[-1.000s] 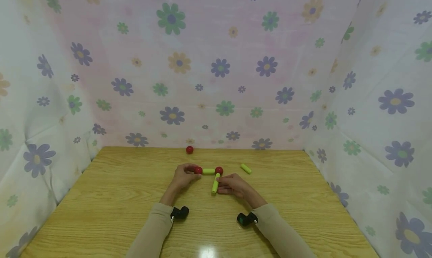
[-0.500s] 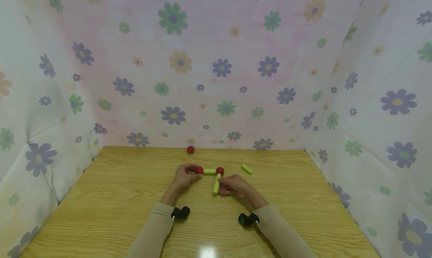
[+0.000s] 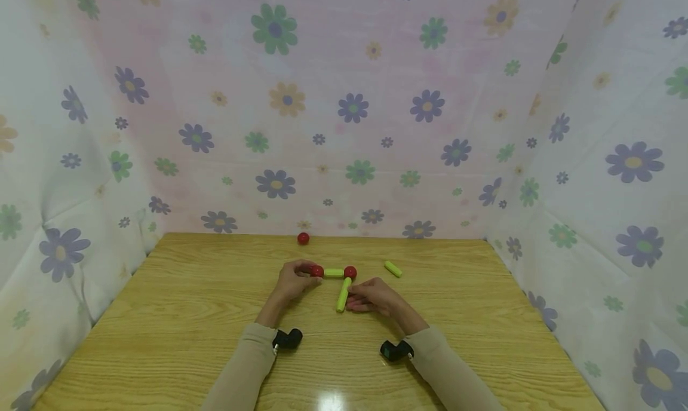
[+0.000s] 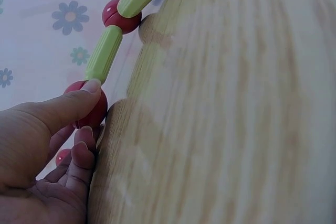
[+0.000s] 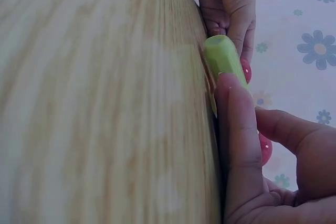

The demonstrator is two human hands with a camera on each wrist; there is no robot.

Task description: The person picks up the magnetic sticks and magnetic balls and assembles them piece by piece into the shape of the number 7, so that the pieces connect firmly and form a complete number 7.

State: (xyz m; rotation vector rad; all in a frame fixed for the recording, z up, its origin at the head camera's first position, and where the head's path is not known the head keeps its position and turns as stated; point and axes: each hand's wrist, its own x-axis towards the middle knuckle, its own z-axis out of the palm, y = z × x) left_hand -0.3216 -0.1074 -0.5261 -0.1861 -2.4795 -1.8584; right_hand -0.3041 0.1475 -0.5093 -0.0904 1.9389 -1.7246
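My left hand (image 3: 292, 281) pinches a red ball (image 4: 93, 109) between thumb and fingers, low over the wooden table. From that ball a short lime-green ribbed stick (image 3: 334, 273) runs right to a second red ball (image 3: 350, 272). Another green stick (image 3: 343, 297) extends from the second ball towards me, at an angle to the first. My right hand (image 3: 378, 296) holds this stick with thumb and fingertips; in the right wrist view its fingers cover part of the stick (image 5: 223, 56). Whether its end is seated in the ball cannot be made out.
Near the table's back edge lies a loose red ball (image 3: 303, 238). A loose green stick (image 3: 393, 269) lies right of the joined pieces. Flower-printed cloth (image 3: 355, 160) hangs behind the wooden table (image 3: 215, 315) and along both sides.
The near end of the green stick in my right hand has swung slightly left and towards me. My left hand and its ball stay almost unchanged.
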